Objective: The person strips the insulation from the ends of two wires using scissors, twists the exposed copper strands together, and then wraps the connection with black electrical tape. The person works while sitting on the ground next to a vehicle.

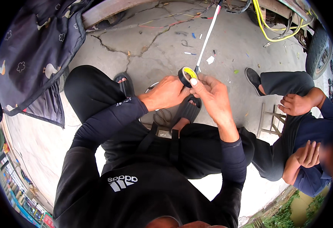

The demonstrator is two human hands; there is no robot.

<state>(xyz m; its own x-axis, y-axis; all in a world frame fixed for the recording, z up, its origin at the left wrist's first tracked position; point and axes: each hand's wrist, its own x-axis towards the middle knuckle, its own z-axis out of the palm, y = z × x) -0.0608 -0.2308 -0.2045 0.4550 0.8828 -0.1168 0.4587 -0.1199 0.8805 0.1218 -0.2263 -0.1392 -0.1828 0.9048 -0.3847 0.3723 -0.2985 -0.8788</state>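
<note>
A roll of black tape (183,77) with a yellow inner core is held up in front of me, over my sandalled foot. The thumb of my right hand (215,99) presses on the roll's near edge, its fingers curled behind. Close against the roll on the other side, my left hand (164,93) is closed, its fingertips pinched together partly behind the tape; what they grip is hidden. A long white cable or tube (209,36) slants down from the top and turns dark just above my right fingers, beside the roll.
At the right sits another person, one hand (296,104) on a knee, near a small wooden stool (275,121). A tyre (320,53) and yellow hose-like cable (263,28) lie beyond. Patterned dark cloth (33,57) hangs at left. Scraps (210,60) litter the cracked concrete.
</note>
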